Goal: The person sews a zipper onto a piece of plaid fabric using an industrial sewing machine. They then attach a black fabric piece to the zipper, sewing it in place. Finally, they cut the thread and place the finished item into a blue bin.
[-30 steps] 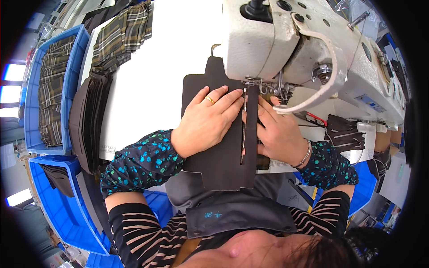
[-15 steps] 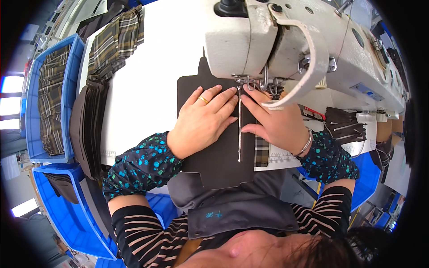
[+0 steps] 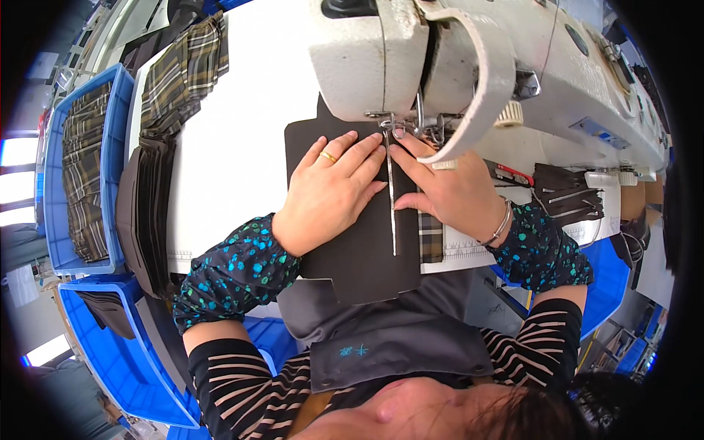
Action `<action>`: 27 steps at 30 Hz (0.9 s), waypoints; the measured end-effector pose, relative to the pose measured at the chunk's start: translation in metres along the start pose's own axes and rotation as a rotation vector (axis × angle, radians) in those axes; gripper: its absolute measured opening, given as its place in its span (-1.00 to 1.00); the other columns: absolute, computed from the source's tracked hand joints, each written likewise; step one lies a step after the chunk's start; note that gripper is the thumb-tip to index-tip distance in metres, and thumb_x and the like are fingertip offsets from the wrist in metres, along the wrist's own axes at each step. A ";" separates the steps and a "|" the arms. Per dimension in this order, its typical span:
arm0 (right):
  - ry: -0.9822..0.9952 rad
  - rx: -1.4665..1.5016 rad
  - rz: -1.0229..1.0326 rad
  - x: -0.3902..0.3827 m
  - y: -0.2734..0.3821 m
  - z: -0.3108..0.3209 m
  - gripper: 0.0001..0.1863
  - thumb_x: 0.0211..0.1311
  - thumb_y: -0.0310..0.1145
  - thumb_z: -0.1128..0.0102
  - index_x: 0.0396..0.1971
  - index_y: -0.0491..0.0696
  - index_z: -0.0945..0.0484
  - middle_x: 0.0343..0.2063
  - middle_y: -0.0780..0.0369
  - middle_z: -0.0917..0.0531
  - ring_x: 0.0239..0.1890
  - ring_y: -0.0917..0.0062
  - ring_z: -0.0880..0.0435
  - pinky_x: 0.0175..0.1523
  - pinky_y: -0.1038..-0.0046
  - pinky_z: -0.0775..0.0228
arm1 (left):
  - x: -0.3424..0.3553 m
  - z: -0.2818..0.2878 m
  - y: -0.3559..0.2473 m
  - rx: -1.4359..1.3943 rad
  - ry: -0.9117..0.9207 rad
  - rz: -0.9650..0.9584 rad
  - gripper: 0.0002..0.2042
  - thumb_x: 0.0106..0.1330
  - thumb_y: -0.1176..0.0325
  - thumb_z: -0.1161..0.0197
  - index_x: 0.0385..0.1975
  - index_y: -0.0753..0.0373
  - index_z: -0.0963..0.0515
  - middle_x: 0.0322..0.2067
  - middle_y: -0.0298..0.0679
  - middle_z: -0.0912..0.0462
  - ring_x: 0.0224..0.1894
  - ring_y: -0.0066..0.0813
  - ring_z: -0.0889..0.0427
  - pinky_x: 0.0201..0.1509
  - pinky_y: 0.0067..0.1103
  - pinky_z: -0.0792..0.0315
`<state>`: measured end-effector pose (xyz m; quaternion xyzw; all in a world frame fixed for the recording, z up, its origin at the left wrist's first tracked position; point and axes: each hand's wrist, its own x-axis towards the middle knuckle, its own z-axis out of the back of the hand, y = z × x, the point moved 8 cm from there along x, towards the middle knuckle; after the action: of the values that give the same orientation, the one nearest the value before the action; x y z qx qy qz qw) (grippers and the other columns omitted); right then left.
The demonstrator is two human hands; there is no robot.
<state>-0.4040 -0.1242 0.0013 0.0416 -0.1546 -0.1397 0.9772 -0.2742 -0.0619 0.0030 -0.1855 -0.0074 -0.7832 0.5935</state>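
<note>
Panel [image 3: 348, 271] in dark brown is laid on the white tabletop [image 3: 235, 161], its metallic zipper [image 3: 392, 220] leading to the sewing machine [image 3: 352, 84]. It is pressed, ungrasped, by left hand [image 3: 323, 196] and right hand [image 3: 456, 196], fingers extended either side of the zipper.

The dark brown cloth [image 3: 352, 260] lies flat on the white desk [image 3: 235, 154], its near end poking past the edge. A thin silver zipper [image 3: 394, 227] runs down it in a line. Some checked cloth [image 3: 431, 243] peeks out from under its right side.
</note>
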 end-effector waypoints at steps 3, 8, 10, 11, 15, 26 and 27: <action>-0.015 -0.002 -0.004 0.000 -0.002 0.000 -0.21 0.02 0.17 -0.48 0.18 -0.06 -0.67 -0.03 0.12 -0.70 0.19 0.21 -0.59 0.43 0.06 -0.35 | 0.000 -0.004 0.003 -0.010 0.017 0.012 -0.56 0.39 0.15 -0.35 0.21 0.18 -0.62 0.30 -0.25 -0.59 0.31 -0.16 -0.57 0.34 -0.11 -0.50; -0.016 0.006 -0.010 -0.001 -0.003 -0.001 -0.25 0.01 0.16 -0.48 0.14 -0.05 -0.68 0.01 0.14 -0.70 0.21 0.20 -0.59 0.43 0.07 -0.35 | 0.003 -0.001 0.000 -0.003 -0.008 -0.011 -0.54 0.33 0.25 -0.42 0.21 0.21 -0.62 0.24 -0.24 -0.65 0.27 -0.15 -0.60 0.32 -0.29 -0.51; -0.010 0.000 -0.012 0.000 -0.005 -0.004 -0.27 0.00 0.15 -0.49 0.10 -0.04 -0.70 0.03 0.16 -0.71 0.22 0.21 -0.59 0.43 0.08 -0.35 | 0.005 0.000 0.001 0.010 -0.009 -0.009 -0.54 0.33 0.24 -0.42 0.22 0.21 -0.62 0.25 -0.24 -0.65 0.28 -0.15 -0.60 0.31 -0.29 -0.52; -0.024 0.001 -0.006 -0.001 -0.004 -0.003 -0.29 0.00 0.15 -0.49 0.08 -0.04 -0.70 0.04 0.18 -0.71 0.23 0.22 -0.59 0.44 0.08 -0.35 | 0.005 0.000 0.001 0.016 -0.009 -0.009 -0.54 0.33 0.24 -0.42 0.22 0.21 -0.62 0.25 -0.25 -0.64 0.28 -0.15 -0.60 0.31 -0.29 -0.52; -0.076 0.016 0.008 -0.004 -0.004 -0.004 -0.34 0.00 0.15 -0.50 0.00 -0.03 -0.72 0.05 0.22 -0.71 0.25 0.25 -0.59 0.44 0.11 -0.33 | 0.003 -0.003 0.000 0.012 0.015 0.000 -0.52 0.33 0.21 -0.42 0.23 0.22 -0.62 0.25 -0.26 -0.65 0.24 -0.16 -0.61 0.31 -0.31 -0.52; -0.015 0.001 -0.013 -0.020 0.008 0.007 -0.30 0.13 0.01 -0.49 0.20 -0.08 -0.61 0.18 0.16 -0.65 0.33 0.23 -0.51 0.42 0.11 -0.34 | -0.014 -0.005 -0.009 0.056 0.086 0.066 -0.42 0.40 0.13 -0.36 0.37 0.22 -0.50 0.43 -0.17 -0.47 0.45 -0.01 -0.41 0.49 -0.03 -0.31; -0.005 0.002 -0.022 -0.028 0.014 0.011 -0.31 0.15 -0.02 -0.49 0.22 -0.08 -0.60 0.20 0.15 -0.64 0.34 0.22 -0.50 0.42 0.12 -0.34 | -0.024 -0.002 -0.019 0.051 0.120 0.080 -0.34 0.34 0.01 -0.40 0.37 0.25 -0.50 0.44 -0.13 -0.45 0.47 0.01 -0.39 0.50 -0.04 -0.30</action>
<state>-0.4295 -0.1034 0.0052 0.0439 -0.1568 -0.1506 0.9751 -0.2873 -0.0342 -0.0022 -0.1230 0.0157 -0.7682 0.6280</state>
